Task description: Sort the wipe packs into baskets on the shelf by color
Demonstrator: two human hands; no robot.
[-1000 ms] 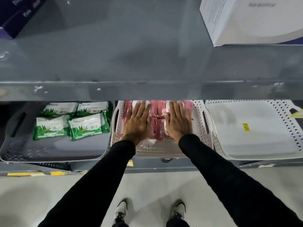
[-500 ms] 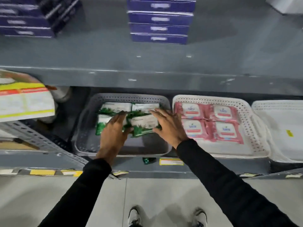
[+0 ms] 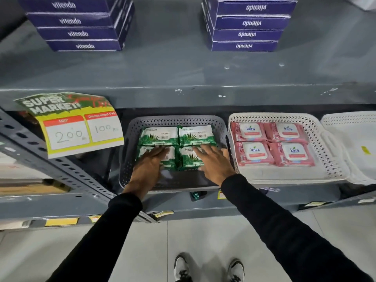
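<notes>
Several green wipe packs [image 3: 177, 137] lie flat in a two-by-two block inside the grey basket [image 3: 130, 139] on the lower shelf. My left hand [image 3: 149, 166] rests flat on the near left green pack, fingers spread. My right hand [image 3: 215, 162] lies flat on the near right green pack, fingers apart. Neither hand grips a pack. To the right, the white basket [image 3: 323, 151] holds several pink wipe packs [image 3: 273, 144] in a neat two-by-two block.
A second white basket [image 3: 350, 137] at the far right shows no packs. The upper shelf [image 3: 183, 94] overhangs the baskets and carries two stacks of purple boxes [image 3: 246, 25]. A price sign [image 3: 77, 127] hangs at the left. Slotted steel uprights run at the left.
My hands moved from the pink packs in the white basket to the green packs in the grey basket. The green packs now sit squared together. The view has shifted left.
</notes>
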